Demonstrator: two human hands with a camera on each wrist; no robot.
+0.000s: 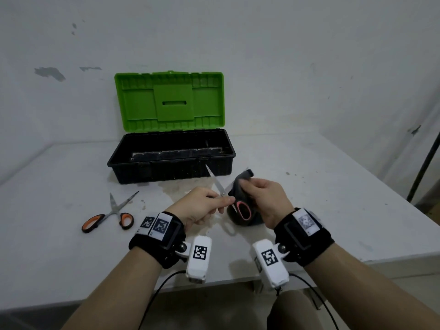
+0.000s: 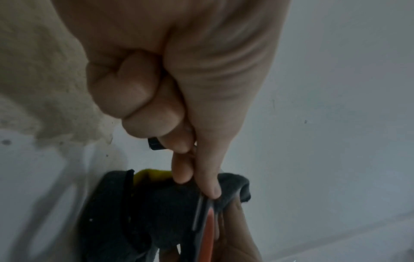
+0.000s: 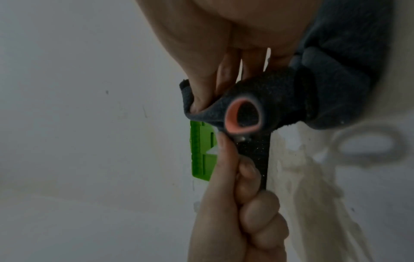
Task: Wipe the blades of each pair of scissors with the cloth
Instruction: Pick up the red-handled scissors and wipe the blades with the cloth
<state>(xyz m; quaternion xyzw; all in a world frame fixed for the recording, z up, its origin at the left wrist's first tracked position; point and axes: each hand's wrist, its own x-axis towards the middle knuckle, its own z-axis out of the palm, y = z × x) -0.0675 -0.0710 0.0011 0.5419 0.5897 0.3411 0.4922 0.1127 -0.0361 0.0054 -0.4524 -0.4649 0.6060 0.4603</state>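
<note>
A pair of scissors with a black, pink-lined handle (image 1: 242, 210) is held above the bench, blades spread, one blade wrapped in a dark grey cloth (image 1: 240, 184). A second pair, orange-handled scissors (image 1: 108, 215), lies open on the bench to the left.

Legible text: none found.
Wrist bands (image 1: 157, 226): black-and-white square code markers only, no words.
Wrist cameras (image 1: 199, 252): the same code markers, no lettering.
</note>
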